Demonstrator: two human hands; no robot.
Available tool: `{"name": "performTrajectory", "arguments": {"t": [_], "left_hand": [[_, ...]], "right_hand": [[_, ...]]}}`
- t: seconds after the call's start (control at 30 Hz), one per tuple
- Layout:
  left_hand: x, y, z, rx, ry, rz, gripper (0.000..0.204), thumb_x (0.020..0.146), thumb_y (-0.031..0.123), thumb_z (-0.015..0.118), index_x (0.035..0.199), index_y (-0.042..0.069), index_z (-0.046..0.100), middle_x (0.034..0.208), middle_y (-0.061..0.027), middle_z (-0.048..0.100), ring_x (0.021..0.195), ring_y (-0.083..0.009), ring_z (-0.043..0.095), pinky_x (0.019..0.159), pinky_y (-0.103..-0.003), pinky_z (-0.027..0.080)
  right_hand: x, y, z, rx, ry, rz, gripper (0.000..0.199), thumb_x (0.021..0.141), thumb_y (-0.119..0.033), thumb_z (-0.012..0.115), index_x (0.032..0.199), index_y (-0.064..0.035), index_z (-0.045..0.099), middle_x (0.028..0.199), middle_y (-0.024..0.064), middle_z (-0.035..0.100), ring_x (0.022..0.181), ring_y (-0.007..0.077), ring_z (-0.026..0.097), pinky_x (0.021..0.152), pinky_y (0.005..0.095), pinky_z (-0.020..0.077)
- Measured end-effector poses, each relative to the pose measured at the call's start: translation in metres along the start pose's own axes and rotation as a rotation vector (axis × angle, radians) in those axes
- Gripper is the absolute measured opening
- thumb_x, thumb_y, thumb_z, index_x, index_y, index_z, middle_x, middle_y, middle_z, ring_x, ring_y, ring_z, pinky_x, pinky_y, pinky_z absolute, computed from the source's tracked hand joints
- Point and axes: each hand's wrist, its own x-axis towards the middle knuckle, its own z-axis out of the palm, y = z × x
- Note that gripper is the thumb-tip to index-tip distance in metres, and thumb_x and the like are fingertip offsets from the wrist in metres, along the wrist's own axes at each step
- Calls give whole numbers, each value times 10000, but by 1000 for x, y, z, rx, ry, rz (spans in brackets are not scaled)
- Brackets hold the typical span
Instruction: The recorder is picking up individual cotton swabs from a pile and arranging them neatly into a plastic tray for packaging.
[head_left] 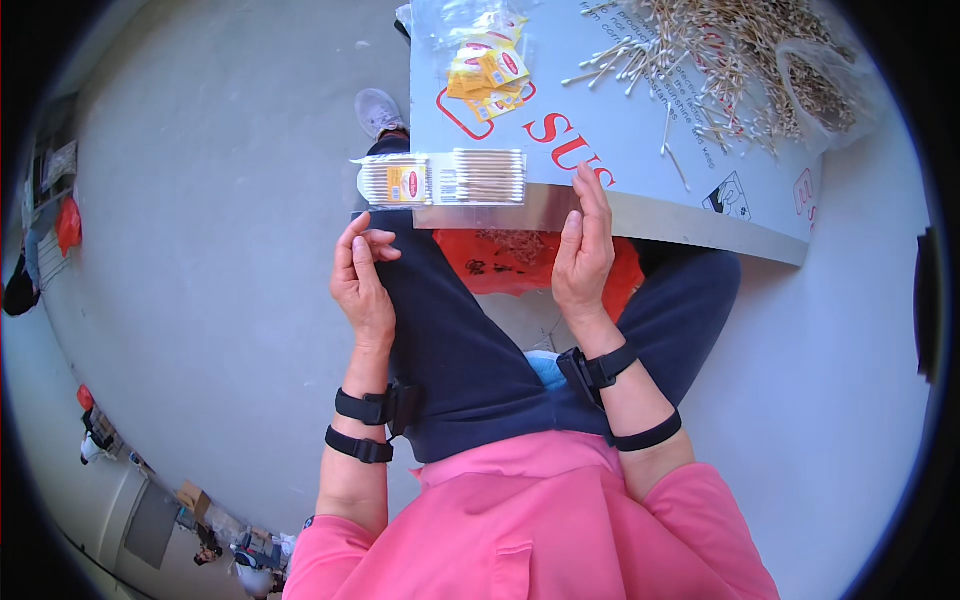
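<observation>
Smooth pale-grey floor (pixel 220 200), wide, mostly left. Flat silver-grey bench (pixel 650 150), red and black print, brownish metallic front edge. Far left, bright red crumpled bag (pixel 68 226). Lower left: open brown cardboard box (pixel 193 497) near dark-grey rectangular panel (pixel 152 522). Right rim: black upright object (pixel 925 305), kind unclear.

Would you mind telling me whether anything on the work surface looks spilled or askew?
Yes: the cotton swab pile at upper right sprawls loosely, unlike the neat rows in the clear pack, which juts past the left edge of the work surface.
</observation>
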Motion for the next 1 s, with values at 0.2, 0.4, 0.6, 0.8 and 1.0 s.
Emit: {"name": "performTrajectory", "arguments": {"t": [0.2, 0.4, 0.6, 0.8, 1.0], "left_hand": [[6, -2, -4, -93, 43, -40, 358, 1089, 202, 435, 1355, -10, 545, 1112, -86, 666, 900, -90, 627, 835, -251, 517], [9, 1, -5, -129, -15, -83, 362, 1084, 185, 442, 1383, -5, 514, 1216, -104, 638, 1006, -111, 634, 900, -262, 509], [5, 16, 3, -41, 83, -58, 348, 1064, 148, 463, 1373, -1, 524, 1317, -108, 581, 1119, -153, 605, 971, -302, 490], [5, 39, 25, 369, -160, 258, 380, 962, 47, 574, 1341, 35, 563, 1304, -124, 585, 1167, -231, 583, 991, -350, 469], [-2, 31, 20, 277, -169, 146, 406, 967, 36, 562, 1372, 37, 538, 1293, -119, 597, 1139, -226, 605, 981, -349, 479]], "right_hand": [[6, 6, 9, -156, -151, -154, 554, 1026, -254, 491, 1518, -38, 355, 1602, 176, 306, 1496, 362, 253, 1207, 505, 209], [19, -1, 29, -293, -308, -243, 900, 953, -589, 504, 1601, -72, 153, 1678, 150, 96, 1554, 333, 30, 1224, 556, 1], [20, 2, 38, -375, -352, -300, 984, 893, -632, 544, 1605, -87, 140, 1680, 129, 95, 1557, 308, 23, 1227, 557, -19], [20, 6, 45, -457, -510, -354, 1075, 800, -646, 608, 1602, -90, 155, 1681, 88, 120, 1557, 261, 51, 1239, 542, -16], [20, 5, 47, -445, -531, -364, 1117, 755, -648, 646, 1595, -86, 171, 1677, 80, 139, 1556, 240, 67, 1246, 535, -7]]}}
